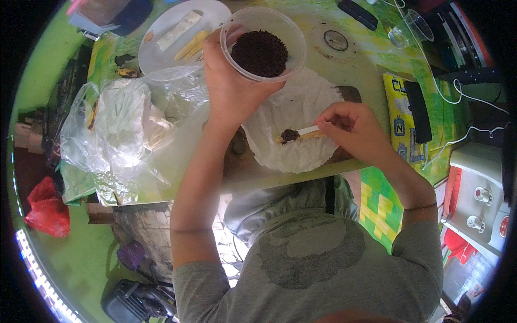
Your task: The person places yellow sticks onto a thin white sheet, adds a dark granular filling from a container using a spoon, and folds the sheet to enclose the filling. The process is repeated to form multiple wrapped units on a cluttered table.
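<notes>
My left hand [230, 91] is wrapped round a clear plastic tub [296, 40], tilted so that the dark chocolate sprinkles [260, 54] inside show. To its right and nearer, my right hand [353, 129] pinches the handle of a small white spoon [308, 130]. Sprinkles [290, 135] lie heaped at the spoon's tip, over a yellow strip of banana [316, 136]; whether they are in the spoon or on the banana I cannot tell. Under the banana is a thin, round, whitish wrapper sheet [293, 157], spread on a brown board [351, 95].
A white plate [152, 56] at the back left carries a pale folded roll [179, 30] and banana strips [193, 46]. Clear plastic bags [121, 129] crowd the left. A lid [335, 44], a cup [412, 29], a yellow packet [397, 105], a black oblong object [418, 112] and white cables lie right.
</notes>
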Demonstrator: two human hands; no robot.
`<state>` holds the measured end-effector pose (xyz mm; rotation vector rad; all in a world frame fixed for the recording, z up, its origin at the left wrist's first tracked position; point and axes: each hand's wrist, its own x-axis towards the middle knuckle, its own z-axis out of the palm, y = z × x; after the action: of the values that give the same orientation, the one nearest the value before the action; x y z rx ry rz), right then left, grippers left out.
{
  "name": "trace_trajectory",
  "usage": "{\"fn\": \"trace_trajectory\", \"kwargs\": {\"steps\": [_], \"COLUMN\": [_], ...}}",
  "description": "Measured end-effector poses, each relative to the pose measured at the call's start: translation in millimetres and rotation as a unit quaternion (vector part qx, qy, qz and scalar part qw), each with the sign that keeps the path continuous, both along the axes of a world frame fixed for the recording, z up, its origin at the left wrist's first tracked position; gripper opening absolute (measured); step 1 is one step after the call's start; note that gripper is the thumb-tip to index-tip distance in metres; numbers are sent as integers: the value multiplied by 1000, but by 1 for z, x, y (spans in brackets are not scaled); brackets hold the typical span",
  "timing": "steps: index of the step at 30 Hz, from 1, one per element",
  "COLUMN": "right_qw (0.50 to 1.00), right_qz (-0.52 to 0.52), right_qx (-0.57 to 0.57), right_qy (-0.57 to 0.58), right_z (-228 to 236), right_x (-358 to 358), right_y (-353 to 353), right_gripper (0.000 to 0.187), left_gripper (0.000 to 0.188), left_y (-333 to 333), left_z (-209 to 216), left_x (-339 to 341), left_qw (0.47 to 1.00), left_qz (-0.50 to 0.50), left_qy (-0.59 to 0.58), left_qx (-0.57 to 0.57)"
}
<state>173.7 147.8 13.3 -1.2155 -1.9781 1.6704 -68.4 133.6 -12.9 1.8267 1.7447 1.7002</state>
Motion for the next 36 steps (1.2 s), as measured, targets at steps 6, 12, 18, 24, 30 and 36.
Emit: {"fn": "trace_trajectory", "kwargs": {"steps": [6,12,18,24,30,36], "right_qw": [999,999,999,999,998,997], "right_qz": [27,5,-6,-14,-31,-45], "right_qx": [-26,-29,-43,-42,-45,-57], "right_qy": [-27,14,-14,4,-7,-6], "right_z": [9,3,8,12,13,15], "right_x": [-1,1,7,9,15,21], "right_y": [1,4,6,3,6,7], "right_gripper": [12,13,14,12,10,11], "left_gripper": [102,102,101,100,100,100], "left_y": [-1,0,-1,0,0,-1], "left_z": [1,1,1,0,-1,0], "left_x": [0,1,1,1,1,2], "left_qw": [1000,1000,1000,1000,1000,1000], "left_qz": [8,1,8,1,9,11], "left_qy": [24,16,17,9,20,22], "left_qx": [-4,4,-5,-2,-1,-10]}}
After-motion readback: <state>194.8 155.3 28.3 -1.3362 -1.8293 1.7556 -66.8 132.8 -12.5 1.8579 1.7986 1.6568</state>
